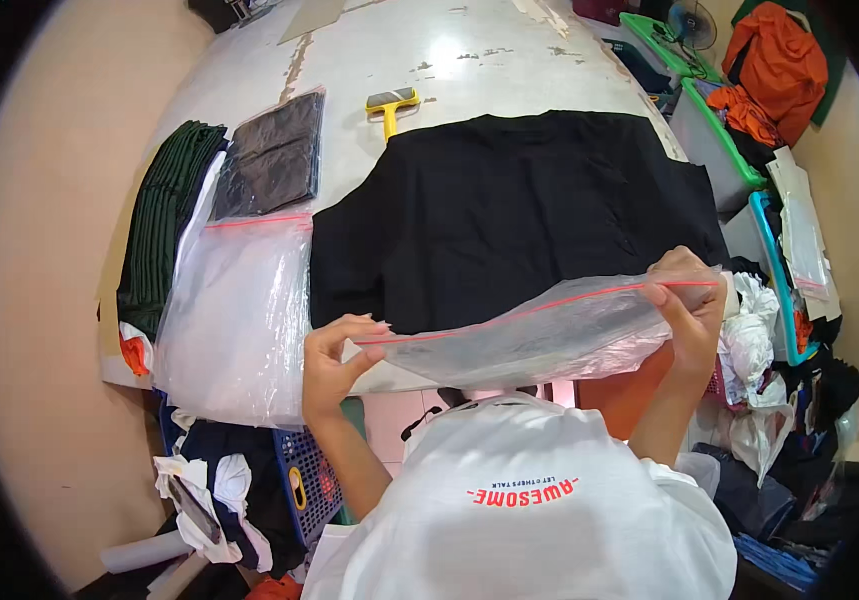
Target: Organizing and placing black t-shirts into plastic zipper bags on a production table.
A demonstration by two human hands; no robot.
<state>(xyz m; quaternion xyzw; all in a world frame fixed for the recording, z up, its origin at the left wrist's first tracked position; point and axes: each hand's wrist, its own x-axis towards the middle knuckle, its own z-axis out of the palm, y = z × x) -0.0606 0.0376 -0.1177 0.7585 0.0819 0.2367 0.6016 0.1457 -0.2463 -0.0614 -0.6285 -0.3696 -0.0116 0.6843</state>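
Between my two hands a clear plastic zip bag with a red zip strip is stretched wide along the table's near edge. My left hand pinches one corner of it, thumb below and fingers on top. At the other corner my right hand is closed on the plastic, its fingers partly behind the film. Just beyond the bag a black T-shirt lies spread flat, its near edge partly covered by the film. Left of the shirt rests a stack of clear zip bags.
A packed dark garment and a pile of folded dark green garments lie at the left. A yellow-handled lint roller is beyond the shirt. Garment-filled bins line the right side; a blue basket stands below at left.
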